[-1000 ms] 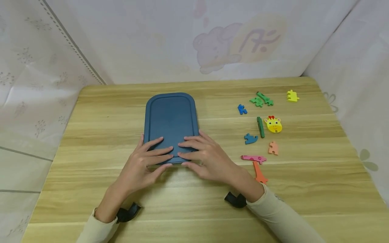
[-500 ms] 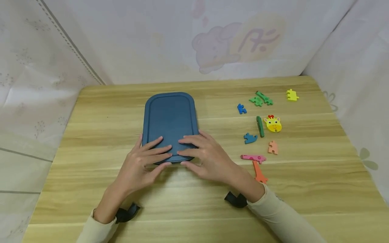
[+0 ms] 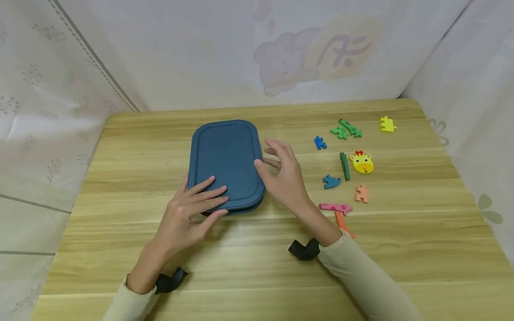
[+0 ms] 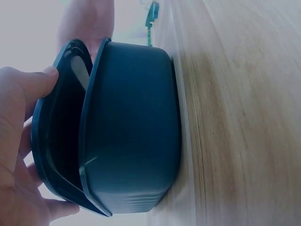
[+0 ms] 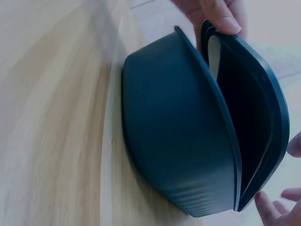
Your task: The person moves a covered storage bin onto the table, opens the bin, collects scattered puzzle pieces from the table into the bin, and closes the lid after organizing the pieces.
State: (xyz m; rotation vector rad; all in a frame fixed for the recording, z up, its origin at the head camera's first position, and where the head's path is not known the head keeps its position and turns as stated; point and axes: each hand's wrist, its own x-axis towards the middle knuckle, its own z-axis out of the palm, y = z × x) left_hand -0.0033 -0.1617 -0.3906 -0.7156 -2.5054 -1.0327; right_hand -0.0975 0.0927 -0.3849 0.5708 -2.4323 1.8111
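A dark blue lid (image 3: 225, 151) sits aslant on a matching deep plastic box (image 4: 131, 122). Both wrist views show a wedge-shaped gap at the near end, where the lid stands up from the rim. My left hand (image 3: 184, 216) grips the lid's near left corner, fingers spread over the top and thumb at the front edge. Beside the lid's long right edge is my right hand (image 3: 285, 176), its thumb at the edge and its fingers loosely bent. Fingertips (image 5: 267, 207) of that hand show right by the lid's far corner in the right wrist view.
To the right lie several loose puzzle pieces, among them a giraffe face (image 3: 362, 163), a yellow piece (image 3: 387, 124), a dark green piece (image 3: 345, 166) and a pink piece (image 3: 335, 208). All stand on a wooden table (image 3: 132, 178) with cloth walls behind and at the sides.
My right hand has left the lid's near right corner and moved up along its right side. A gap under the lid's near edge now shows. The left hand stays at its corner.
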